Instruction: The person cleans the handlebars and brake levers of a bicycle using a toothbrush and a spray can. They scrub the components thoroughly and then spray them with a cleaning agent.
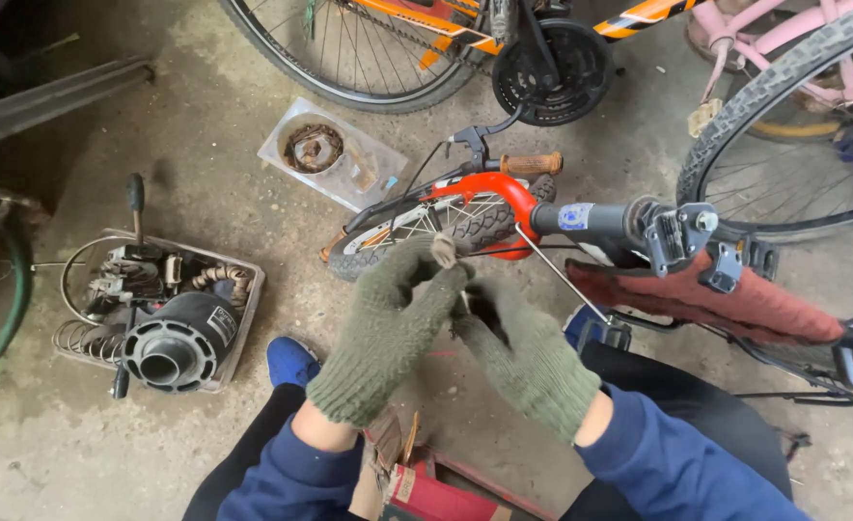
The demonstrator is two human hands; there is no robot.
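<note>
We pinch small part (443, 249) w/ left hand (388, 328) fingertips; right hand (523, 352) just beside, fingers curled, grip unclear.

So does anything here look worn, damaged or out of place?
Yes. The left glove has a frayed fingertip, with a bare finger poking through. The small red bike lies tipped over on the concrete floor, and its saddle looks worn.
</note>
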